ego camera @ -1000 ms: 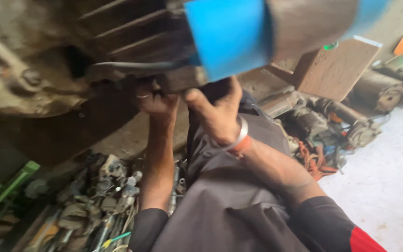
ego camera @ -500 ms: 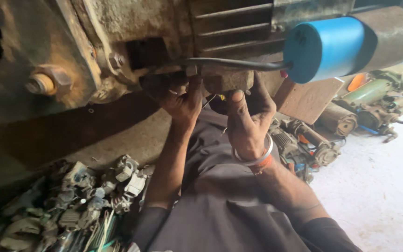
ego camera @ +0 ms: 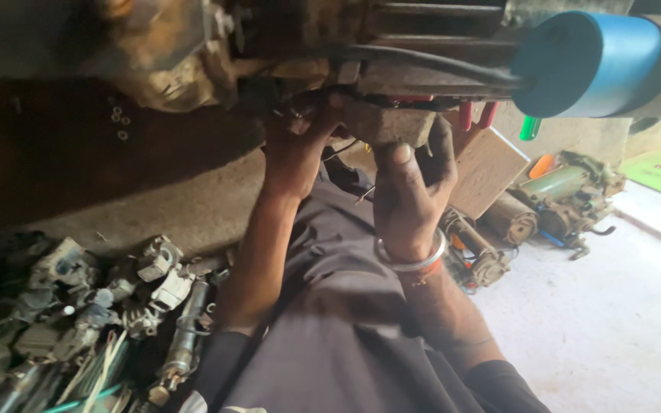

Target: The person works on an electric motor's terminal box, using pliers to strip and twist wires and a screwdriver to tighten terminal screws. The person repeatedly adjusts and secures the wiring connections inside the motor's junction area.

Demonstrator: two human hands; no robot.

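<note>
Both hands reach up under a grimy engine casing (ego camera: 193,53): the right hand (ego camera: 411,191) cups a rusty block-shaped part (ego camera: 384,122), thumb and fingers wrapped around its lower edge as if bracing its weight, while the left hand (ego camera: 296,149) is pressed against the fittings just beside it, fingers curled, though whether they grip anything I cannot tell. A black hose (ego camera: 422,61) runs above toward a blue cylinder (ego camera: 587,65). Compared with half a second ago, the view has swung left and closer; both hands sit higher against the casing.
</note>
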